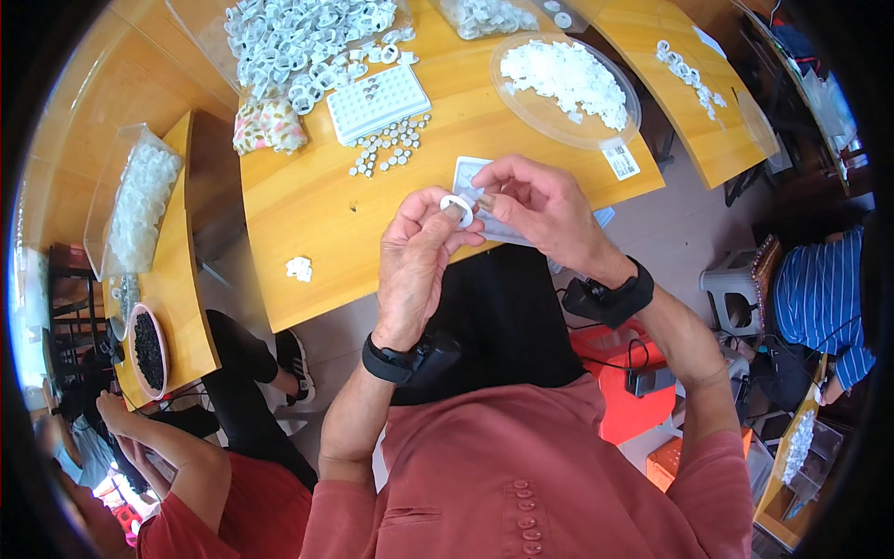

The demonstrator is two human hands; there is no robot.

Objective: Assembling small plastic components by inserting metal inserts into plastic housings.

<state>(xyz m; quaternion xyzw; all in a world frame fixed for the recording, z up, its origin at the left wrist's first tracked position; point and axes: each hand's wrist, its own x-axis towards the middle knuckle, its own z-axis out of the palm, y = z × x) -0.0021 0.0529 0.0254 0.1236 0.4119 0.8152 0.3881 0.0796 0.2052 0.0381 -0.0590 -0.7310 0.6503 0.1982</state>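
Note:
My left hand (416,256) pinches a small white plastic ring (468,213), with the thumb lying across it. Close to the ring's right side is my right hand (549,212); its thumb and forefinger come together, and whatever they hold is too small to make out. Partly hidden behind both hands, a pale plastic tray (468,168) sits at the table's near edge. Beyond it, small round metal-looking pieces (396,144) lie scattered beside a white gridded tray (380,104) with a few pieces on top.
A large pile of clear-white ring parts (298,42) covers the far left of the wooden table (317,219). A round tray (503,98) holds white flat pieces. Few white bits (299,269) lie near left. Co-workers sit left, in a red shirt (251,503), and right, in striped blue (819,289).

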